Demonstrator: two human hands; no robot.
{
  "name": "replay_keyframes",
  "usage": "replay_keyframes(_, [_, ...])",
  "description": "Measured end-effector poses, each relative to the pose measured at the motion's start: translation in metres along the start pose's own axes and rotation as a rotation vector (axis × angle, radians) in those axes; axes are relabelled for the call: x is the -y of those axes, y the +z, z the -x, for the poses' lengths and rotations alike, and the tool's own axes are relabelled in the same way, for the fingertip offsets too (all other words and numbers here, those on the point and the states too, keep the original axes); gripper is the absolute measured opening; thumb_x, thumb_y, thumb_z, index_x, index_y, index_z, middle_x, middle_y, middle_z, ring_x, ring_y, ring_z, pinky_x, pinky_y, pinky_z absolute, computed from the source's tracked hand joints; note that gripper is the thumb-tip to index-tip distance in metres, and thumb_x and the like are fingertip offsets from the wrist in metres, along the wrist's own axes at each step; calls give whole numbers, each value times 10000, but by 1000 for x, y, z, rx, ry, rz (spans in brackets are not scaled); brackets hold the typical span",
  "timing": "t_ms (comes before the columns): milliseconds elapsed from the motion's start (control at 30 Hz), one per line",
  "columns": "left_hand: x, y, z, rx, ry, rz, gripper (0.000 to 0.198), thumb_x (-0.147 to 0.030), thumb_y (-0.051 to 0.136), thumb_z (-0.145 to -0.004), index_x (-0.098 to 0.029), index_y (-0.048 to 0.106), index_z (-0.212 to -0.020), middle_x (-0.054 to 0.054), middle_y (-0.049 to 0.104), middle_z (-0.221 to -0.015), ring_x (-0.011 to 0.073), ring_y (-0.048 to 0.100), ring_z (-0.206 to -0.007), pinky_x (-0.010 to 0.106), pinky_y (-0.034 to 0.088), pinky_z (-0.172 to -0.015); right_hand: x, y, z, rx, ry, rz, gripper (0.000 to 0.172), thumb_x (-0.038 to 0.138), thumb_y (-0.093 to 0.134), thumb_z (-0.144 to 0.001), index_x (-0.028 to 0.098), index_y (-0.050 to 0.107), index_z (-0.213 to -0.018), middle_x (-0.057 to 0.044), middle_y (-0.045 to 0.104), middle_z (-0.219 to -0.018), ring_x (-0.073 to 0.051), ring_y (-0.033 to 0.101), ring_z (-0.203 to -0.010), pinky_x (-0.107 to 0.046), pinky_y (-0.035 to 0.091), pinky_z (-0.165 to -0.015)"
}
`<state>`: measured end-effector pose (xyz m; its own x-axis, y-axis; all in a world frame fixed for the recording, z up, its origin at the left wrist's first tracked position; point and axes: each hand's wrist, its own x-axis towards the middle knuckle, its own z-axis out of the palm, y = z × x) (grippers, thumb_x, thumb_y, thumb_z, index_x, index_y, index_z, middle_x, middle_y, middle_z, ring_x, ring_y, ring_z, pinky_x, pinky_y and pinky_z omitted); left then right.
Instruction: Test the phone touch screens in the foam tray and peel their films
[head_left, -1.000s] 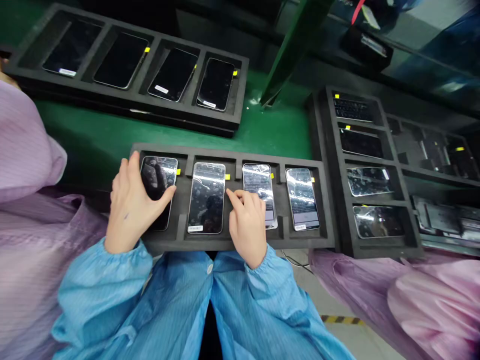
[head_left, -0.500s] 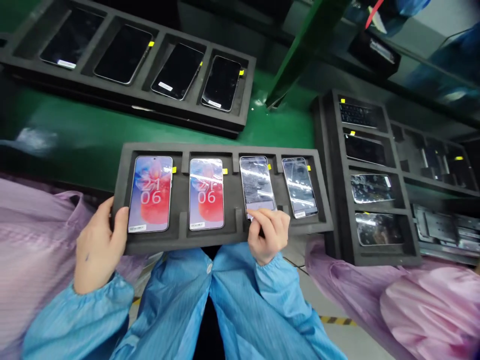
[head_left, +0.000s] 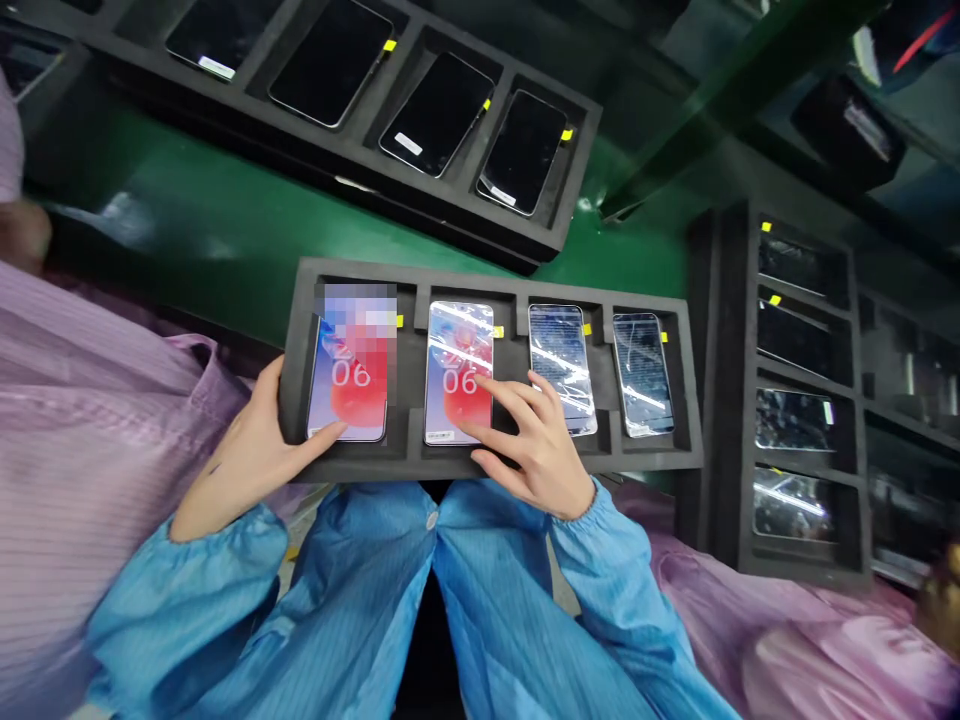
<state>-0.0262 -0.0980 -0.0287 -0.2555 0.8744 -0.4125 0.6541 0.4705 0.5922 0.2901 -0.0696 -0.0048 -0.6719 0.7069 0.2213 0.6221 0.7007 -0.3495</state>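
Observation:
A black foam tray [head_left: 411,455] with several phones lies at the near edge of the green belt. My left hand [head_left: 247,462] grips the tray's left front corner, thumb resting at the bottom of the leftmost lit phone [head_left: 349,370]. My right hand [head_left: 529,440] is spread, its index fingertip touching the screen of the second lit phone [head_left: 459,345]. Right of it lie a third phone [head_left: 561,355] and a fourth phone [head_left: 643,372], both with glossy film and dim screens.
A second foam tray [head_left: 450,205] with dark phones lies farther back on the green belt [head_left: 195,240]. A stack of foam trays [head_left: 731,400] with phones stands at the right. People in pink smocks flank me, one at the left [head_left: 82,400], one at the right [head_left: 787,640].
My right hand has moved from the third phone's lower edge to the second phone's screen, fingers now spread. My left hand stays on the tray's left corner. The view has shifted and tilted.

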Motion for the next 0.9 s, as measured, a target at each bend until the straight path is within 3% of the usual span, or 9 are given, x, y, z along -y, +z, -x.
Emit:
replay_keyframes(133, [-14,0,-14,-102,-65,-32,873,-585,745,-620,-221,421,-1345,130,643,-1219,322,659,-1061,539,546,-947,-6,5,-16,59,69,52,278,361,488,-1006,300,726,-1136,-84,498,-1506,-250,472,-1314,-546,249,-1198])
replay_keyframes(267, [-24,2,-29,-338,-10,-90,613,-568,599,-790,-191,510,-1265,110,651,-1052,294,646,-924,589,508,-952,-5,7,-27,21,193,180,393,363,411,-1029,205,602,-1334,-140,445,-1540,-275,426,-1367,-567,235,-1211])
replay_keyframes(367, [-24,2,-30,-498,99,-101,550,-507,447,-892,-151,516,-1305,154,607,-1145,299,603,-1045,554,475,-1007,1,-5,-29,-41,274,194,402,338,417,-1026,172,558,-1364,-157,432,-1539,-286,415,-1379,-563,263,-1203])
replay_keyframes(433, [-24,1,-26,-535,190,-100,557,-486,392,-926,-138,504,-1346,174,575,-1243,295,558,-1169,509,453,-1053,8,-18,-30,-77,348,171,390,312,458,-1009,158,558,-1353,-166,432,-1532,-301,415,-1379,-552,318,-1174])
replay_keyframes(567, [-30,0,-12,-462,381,-122,522,-440,361,-973,-144,514,-1375,161,527,-1380,266,460,-1344,451,346,-1183,13,-34,-39,-112,382,103,307,284,503,-987,184,618,-1254,-133,564,-1412,-296,514,-1289,-528,404,-1108])
replay_keyframes(733, [-37,9,-7,-335,497,-204,449,-331,360,-987,-190,532,-1377,139,441,-1498,281,291,-1499,516,190,-1273,-4,-6,-53,-287,319,115,303,250,499,-977,194,628,-1244,-137,573,-1397,-284,544,-1277,-521,407,-1119])
replay_keyframes(800, [-38,13,-9,-309,494,-229,458,-319,364,-981,-243,505,-1411,110,383,-1557,285,218,-1536,550,129,-1286,-10,4,-54,-267,310,116,289,248,503,-975,191,637,-1225,-140,584,-1380,-279,553,-1262,-526,414,-1115])
replay_keyframes(900, [-38,16,-12,-291,479,-272,489,-308,379,-972,-295,467,-1454,78,281,-1628,307,130,-1561,599,94,-1281,-14,7,-51,-236,266,83,195,237,520,-971,218,703,-1035,-97,652,-1289,-248,589,-1188,-528,396,-1131])
